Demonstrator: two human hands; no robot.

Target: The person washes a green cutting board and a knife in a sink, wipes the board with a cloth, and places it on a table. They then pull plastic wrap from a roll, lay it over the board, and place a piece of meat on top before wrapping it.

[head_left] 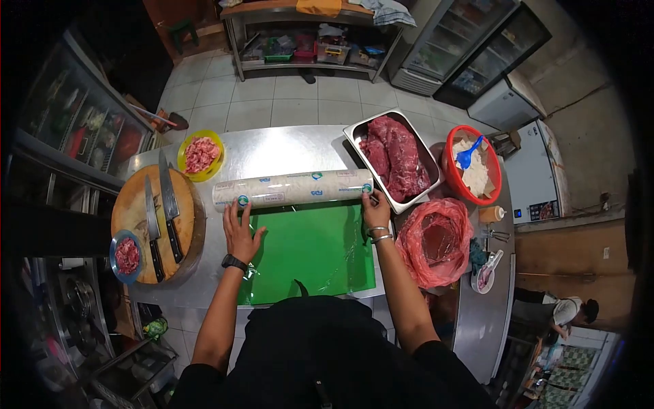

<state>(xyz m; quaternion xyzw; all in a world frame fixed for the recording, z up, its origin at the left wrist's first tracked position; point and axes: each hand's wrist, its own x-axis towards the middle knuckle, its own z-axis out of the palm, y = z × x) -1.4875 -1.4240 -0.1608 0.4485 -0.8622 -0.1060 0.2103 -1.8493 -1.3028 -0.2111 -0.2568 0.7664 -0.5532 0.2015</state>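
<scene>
A thick roll of plastic wrap (293, 187) lies across the steel table, with printed labels along it. Clear film from it stretches over a green cutting board (306, 252) in front of me. My left hand (238, 230), with a watch at the wrist, has its fingers spread, the tips at the lower edge of the roll near its left end. At the other end, my right hand (376, 210), with bracelets on the wrist, has its fingers bent and closed on the plastic wrap beside the roll's tip.
Two knives (152, 221) and a small bowl of meat (127, 256) rest on a round wooden block (129, 198). A yellow bowl (219, 158), a steel tray of meat (349, 131), a red basin (499, 177) and a red plastic bag (409, 238) surround the board. A person (567, 312) is at far right.
</scene>
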